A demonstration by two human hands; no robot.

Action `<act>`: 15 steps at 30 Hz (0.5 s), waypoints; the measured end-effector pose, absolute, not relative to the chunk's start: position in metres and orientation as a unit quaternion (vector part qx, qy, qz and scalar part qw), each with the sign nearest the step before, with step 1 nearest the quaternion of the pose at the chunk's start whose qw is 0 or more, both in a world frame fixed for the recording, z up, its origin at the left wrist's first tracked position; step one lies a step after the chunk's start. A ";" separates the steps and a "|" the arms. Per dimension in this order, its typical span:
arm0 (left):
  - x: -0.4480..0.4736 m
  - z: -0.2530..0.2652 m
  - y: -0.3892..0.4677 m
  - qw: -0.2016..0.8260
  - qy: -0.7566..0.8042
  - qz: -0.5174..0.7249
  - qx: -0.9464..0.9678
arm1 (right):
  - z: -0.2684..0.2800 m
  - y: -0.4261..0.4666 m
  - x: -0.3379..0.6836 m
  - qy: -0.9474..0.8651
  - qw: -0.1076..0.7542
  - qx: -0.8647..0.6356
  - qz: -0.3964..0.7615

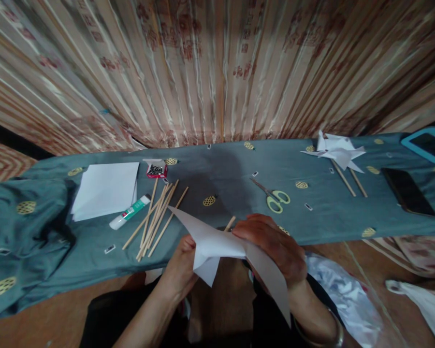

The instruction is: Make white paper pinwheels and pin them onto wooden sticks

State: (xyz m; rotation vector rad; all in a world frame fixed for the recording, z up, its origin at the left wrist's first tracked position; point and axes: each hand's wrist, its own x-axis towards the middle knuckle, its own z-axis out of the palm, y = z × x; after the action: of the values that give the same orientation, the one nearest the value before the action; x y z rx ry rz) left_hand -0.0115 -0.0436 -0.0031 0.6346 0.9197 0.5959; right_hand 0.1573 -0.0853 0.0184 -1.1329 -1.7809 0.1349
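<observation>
Between my hands, over the table's front edge, is a white paper pinwheel (219, 241), partly folded, with pointed flaps sticking out left, down and right. My left hand (181, 266) pinches its left side. Closed over its right side is my right hand (273, 246), fingers curled on the paper, fingertips partly hidden. The end of a wooden stick (231, 223) shows just behind the paper; I cannot tell whether it touches it. Left of the pinwheel lie several loose wooden sticks (155, 220). Scissors (271, 194) with pale green handles rest beyond my right hand.
On the blue-grey tablecloth (232, 179) are a stack of white paper (107, 188), a glue stick (130, 211) and a small red box of metal pins (156, 169). Further right are white pinwheels (339, 151) on sticks, a black phone (408, 191) and a blue-framed device (429, 145).
</observation>
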 end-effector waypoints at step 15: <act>-0.014 -0.002 -0.044 0.808 0.437 0.284 0.275 | 0.017 -0.085 0.152 -0.708 0.526 -0.469 0.042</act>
State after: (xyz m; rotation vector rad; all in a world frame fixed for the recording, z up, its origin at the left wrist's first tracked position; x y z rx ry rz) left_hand -0.0136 -0.0442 -0.0021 0.5877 0.9351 0.6085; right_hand 0.1520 -0.0848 0.0169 -1.1211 -1.6928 0.1000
